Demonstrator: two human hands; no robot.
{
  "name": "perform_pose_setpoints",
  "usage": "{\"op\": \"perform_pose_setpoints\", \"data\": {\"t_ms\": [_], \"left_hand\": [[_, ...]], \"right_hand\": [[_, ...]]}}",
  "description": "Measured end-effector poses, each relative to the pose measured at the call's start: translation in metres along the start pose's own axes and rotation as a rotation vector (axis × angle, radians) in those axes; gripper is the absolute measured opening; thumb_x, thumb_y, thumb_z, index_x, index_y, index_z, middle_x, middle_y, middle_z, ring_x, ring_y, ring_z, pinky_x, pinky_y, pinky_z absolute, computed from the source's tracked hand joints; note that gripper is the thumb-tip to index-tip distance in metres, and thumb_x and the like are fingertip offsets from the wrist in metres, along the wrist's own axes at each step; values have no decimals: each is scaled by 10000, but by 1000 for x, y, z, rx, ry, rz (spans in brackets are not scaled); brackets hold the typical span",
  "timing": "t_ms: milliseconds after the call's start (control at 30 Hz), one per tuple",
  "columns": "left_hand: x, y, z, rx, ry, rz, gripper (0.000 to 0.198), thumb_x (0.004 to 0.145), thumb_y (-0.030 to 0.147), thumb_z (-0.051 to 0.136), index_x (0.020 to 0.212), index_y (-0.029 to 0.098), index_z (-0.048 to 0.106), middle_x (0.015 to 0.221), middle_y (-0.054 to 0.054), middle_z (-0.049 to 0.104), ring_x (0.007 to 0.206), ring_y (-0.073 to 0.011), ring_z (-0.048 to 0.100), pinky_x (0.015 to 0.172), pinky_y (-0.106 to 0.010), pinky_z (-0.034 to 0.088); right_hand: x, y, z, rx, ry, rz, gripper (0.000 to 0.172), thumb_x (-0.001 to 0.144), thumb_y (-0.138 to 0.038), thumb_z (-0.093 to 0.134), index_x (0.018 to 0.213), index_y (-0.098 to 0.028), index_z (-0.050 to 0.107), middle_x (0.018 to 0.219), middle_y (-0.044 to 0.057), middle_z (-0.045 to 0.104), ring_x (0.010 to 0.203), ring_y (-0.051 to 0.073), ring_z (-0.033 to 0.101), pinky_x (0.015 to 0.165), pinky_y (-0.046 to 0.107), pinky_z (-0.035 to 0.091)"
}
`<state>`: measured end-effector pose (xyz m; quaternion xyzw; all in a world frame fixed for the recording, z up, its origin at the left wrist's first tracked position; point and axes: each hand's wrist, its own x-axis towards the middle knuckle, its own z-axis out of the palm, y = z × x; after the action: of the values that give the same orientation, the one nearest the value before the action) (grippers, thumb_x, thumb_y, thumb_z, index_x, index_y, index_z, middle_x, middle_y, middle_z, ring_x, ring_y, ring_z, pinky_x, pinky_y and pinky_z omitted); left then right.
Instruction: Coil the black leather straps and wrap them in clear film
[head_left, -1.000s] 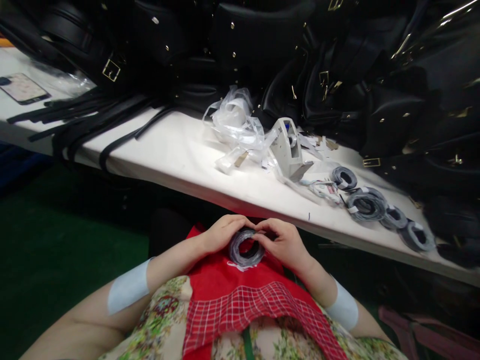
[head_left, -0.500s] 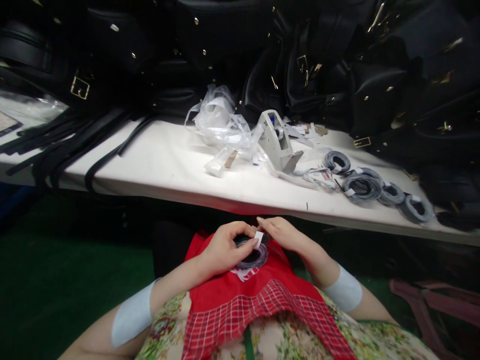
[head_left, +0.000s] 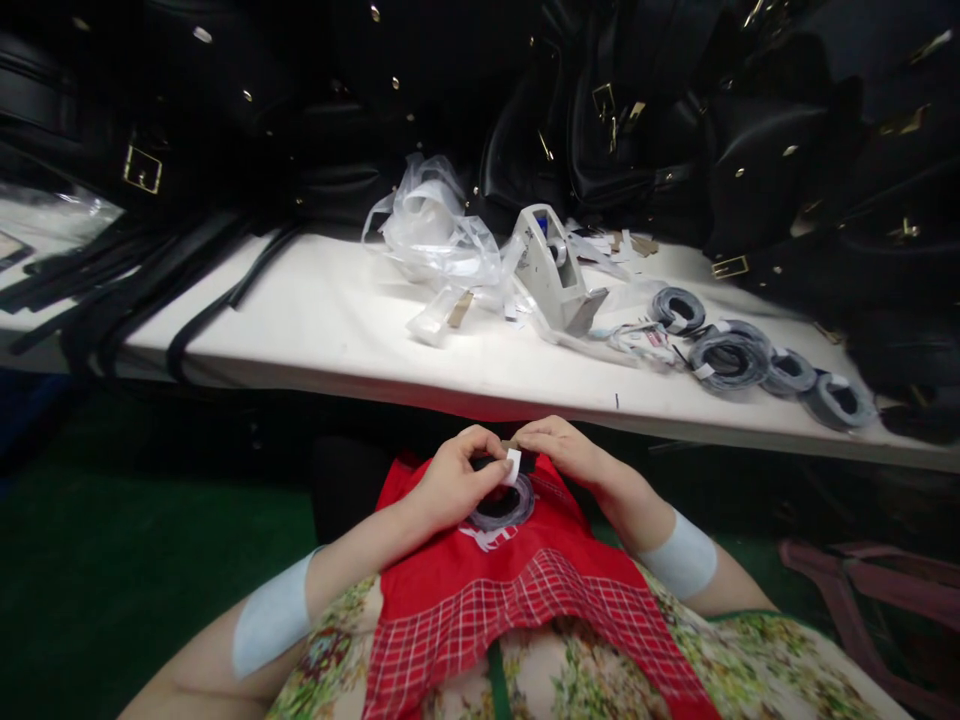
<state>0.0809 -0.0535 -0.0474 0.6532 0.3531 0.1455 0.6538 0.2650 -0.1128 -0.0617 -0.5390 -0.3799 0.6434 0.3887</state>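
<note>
Over my lap, my left hand (head_left: 459, 474) is closed, thumb and fingers pinching a small white label (head_left: 513, 467). Just below the label lies a round coil of dark grey strip (head_left: 501, 515), resting on the red apron (head_left: 555, 535); my left fingers cover its upper left part. My right hand (head_left: 564, 449) is close beside, fingers bent together next to the label and a dark piece behind it. A bit of brown shows between the two hands. What the right fingertips grip is hidden.
On the white table (head_left: 315, 320) ahead stand a tape dispenser (head_left: 551, 270) and crumpled clear plastic (head_left: 439, 235). Several grey coils (head_left: 727, 358) lie at right, black straps (head_left: 161, 285) at left. Black bags (head_left: 622, 130) with gold buckles line the back.
Both hands have shifted slightly, the right one drawing up to the left hand and curling its fingers. More of the coil's opening shows below the label. The view has tilted a little.
</note>
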Motion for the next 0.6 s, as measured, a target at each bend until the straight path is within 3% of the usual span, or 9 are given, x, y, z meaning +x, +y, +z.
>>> {"op": "perform_pose_setpoints", "data": {"t_ms": [133,333,500,600], "left_hand": [[-3,-6,2,-17,95,71,81,751,227,616,700,178,577,863,-41,596,815,-173,584,774,-301,461],[-7,-6,2,-5,81,135,112,781,249,611,702,176,580,915,-57,598,882,-180,591,842,-318,458],[-9,1,7,-87,53,24,84,741,225,614,745,179,544,857,-35,619,821,-170,596,795,-316,476],[-9,1,10,-169,106,-68,181,669,196,625,785,191,487,840,-14,622,777,-159,597,720,-291,485]], "right_hand": [[-10,-1,1,-132,-18,-114,254,823,-383,651,807,-143,734,775,32,708,706,160,610,698,280,457],[-20,9,6,-91,26,-136,254,811,-384,692,921,-159,736,902,60,738,811,187,660,793,315,497],[-22,0,6,-164,12,-180,223,816,-366,682,893,-162,727,866,54,713,805,186,647,770,307,494],[-22,-5,6,-196,-11,-184,223,815,-369,670,892,-165,718,871,62,707,813,194,641,764,312,491]]}}
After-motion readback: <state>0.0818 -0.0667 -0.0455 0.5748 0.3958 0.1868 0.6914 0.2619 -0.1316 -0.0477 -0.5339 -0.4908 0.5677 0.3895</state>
